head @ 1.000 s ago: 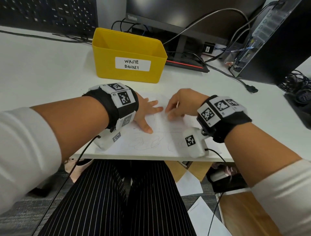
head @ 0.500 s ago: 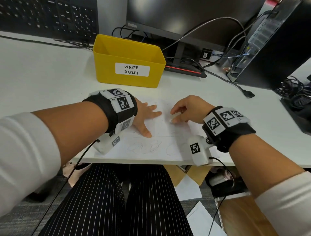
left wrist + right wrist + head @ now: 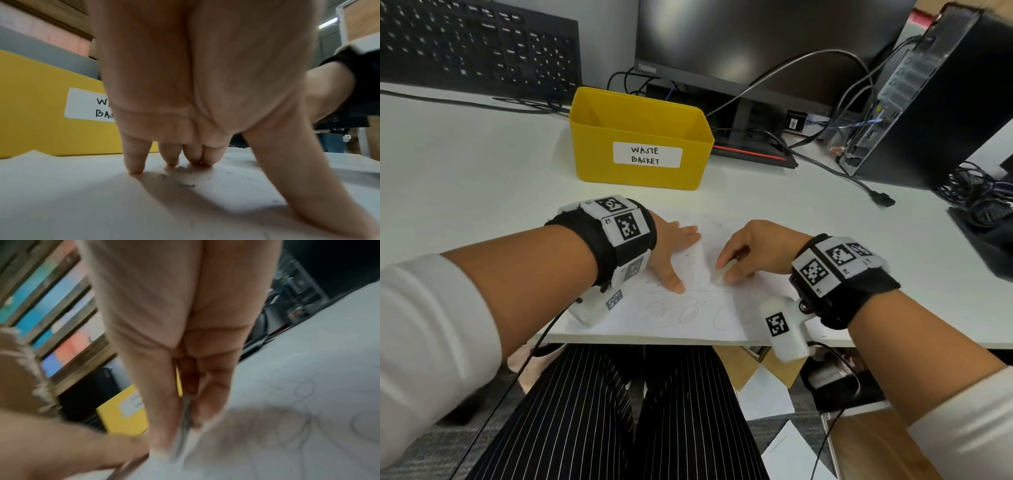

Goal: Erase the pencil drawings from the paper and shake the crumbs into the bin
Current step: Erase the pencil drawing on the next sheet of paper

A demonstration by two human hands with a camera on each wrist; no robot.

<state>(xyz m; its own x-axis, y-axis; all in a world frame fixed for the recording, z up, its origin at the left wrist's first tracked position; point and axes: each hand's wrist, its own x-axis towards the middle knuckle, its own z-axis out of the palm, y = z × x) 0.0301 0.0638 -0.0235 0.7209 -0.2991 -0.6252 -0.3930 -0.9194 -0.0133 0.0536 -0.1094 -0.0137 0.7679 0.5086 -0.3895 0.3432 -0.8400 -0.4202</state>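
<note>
A white sheet of paper [image 3: 688,318] lies at the desk's near edge, with pencil scribbles [image 3: 669,310] along its front part. My left hand [image 3: 674,255] lies flat on the sheet with fingers spread, pressing it down; dark eraser crumbs [image 3: 186,185] are scattered by its fingertips [image 3: 134,168]. My right hand [image 3: 751,253] pinches a white eraser [image 3: 719,275] and holds it against the paper just right of the left thumb. The right wrist view is blurred and shows the eraser [image 3: 185,415] between the fingers. The yellow bin [image 3: 640,137] labelled "WASTE BASKET" stands behind the paper.
A black monitor [image 3: 756,44] on its stand sits behind the bin, a keyboard [image 3: 476,48] at the back left, a computer tower [image 3: 935,96] at the right. Cables [image 3: 825,161] run across the desk's back right. My lap and loose papers [image 3: 767,394] are below the desk edge.
My right hand has drawn back toward me with the eraser, rubbing lower on the sheet. The left hand stays pressed on the paper.
</note>
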